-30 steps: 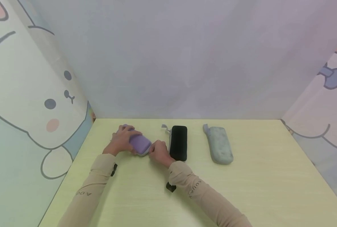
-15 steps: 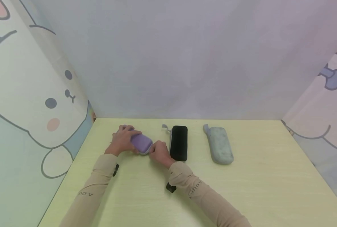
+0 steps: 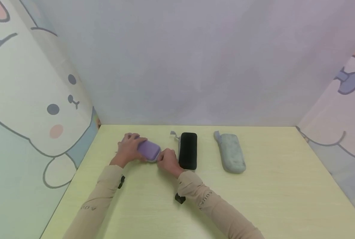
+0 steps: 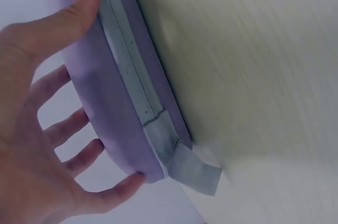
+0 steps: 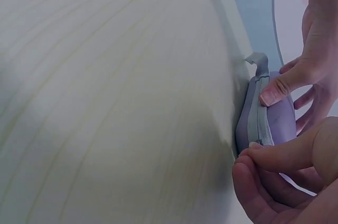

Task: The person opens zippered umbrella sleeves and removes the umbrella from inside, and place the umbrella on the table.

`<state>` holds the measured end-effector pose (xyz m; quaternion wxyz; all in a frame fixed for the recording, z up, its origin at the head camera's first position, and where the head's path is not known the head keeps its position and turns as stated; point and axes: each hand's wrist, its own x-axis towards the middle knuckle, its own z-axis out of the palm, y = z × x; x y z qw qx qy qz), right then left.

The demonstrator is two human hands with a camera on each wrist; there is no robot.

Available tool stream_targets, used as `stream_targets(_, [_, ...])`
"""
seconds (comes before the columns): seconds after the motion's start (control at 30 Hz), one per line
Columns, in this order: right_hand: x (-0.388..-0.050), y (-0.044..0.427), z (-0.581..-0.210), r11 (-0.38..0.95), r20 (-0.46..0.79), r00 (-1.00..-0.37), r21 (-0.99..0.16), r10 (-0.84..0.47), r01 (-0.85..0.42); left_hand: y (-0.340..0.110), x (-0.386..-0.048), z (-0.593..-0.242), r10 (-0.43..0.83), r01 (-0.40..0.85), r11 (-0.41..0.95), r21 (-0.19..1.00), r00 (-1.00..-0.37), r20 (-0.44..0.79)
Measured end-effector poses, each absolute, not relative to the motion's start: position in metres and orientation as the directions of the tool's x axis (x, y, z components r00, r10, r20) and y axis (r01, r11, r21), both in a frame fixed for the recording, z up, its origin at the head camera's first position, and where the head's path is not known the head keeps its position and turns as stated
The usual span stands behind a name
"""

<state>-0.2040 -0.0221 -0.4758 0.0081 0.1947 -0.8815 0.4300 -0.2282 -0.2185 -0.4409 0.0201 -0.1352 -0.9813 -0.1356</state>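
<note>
A purple zip case (image 3: 149, 150) with a grey zipper band (image 4: 129, 60) lies at the back left of the table. My left hand (image 3: 130, 149) grips it from above, thumb on the zipper band and fingers over the other side. At the case's right end, my right hand (image 3: 168, 161) pinches at the zipper with thumb and forefinger; the pull itself is hidden by the fingertips. In the right wrist view the right hand (image 5: 290, 174) is close to the zipper slider (image 5: 259, 142). A grey fabric tab (image 4: 193, 168) sticks out from the case's other end.
Just right of my right hand lies a black-topped case (image 3: 187, 151) with a grey edge and strap. Farther right is a mottled grey-green pouch (image 3: 232, 153) with a grey tab. The pale yellow table (image 3: 270, 199) meets a curtain-like backdrop (image 3: 195, 66) behind.
The purple case and my left hand have shifted very slightly to the right since a second ago. My right hand stays nearly still at the case's end.
</note>
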Motion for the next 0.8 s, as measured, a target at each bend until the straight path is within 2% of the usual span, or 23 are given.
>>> stream_targets(0.17, [-0.201, -0.024, -0.475, 0.564, 0.181, -0.926, -0.748, -0.332, -0.349, -0.230, -0.229, -0.443, 0.292, 0.304, 0.903, 0.302, -0.952, 0.087])
stream_targets(0.5, [-0.200, -0.023, -0.473, 0.570, 0.192, -0.925, -0.740, -0.329, -0.357, -0.261, -0.243, -0.451, 0.396, 0.393, 0.784, 0.481, -0.913, 0.099])
stream_targets(0.8, [-0.201, -0.021, -0.474, 0.579, 0.189, -0.931, -0.739, -0.314, -0.345, -0.277, -0.248, -0.447, 0.458, 0.425, 0.717, 0.553, -0.885, 0.086])
